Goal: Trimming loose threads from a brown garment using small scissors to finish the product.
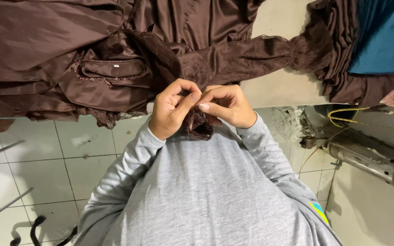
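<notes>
Centre frame: my left hand (172, 107) and right hand (226, 105) meet, fingers pressed together, pinching the dark brown lace trim (198, 125) just above my grey sweatshirt (206, 191). Best to keep the pinch small and the lace taut. Beyond, brown satin garments (69, 50) heap the pale bench (279, 86); white tiled floor (46, 168) lower left.

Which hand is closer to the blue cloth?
Right. The right hand is down and left of the blue cloth; the left hand is farther left. Both pinch the brown lace.
</notes>
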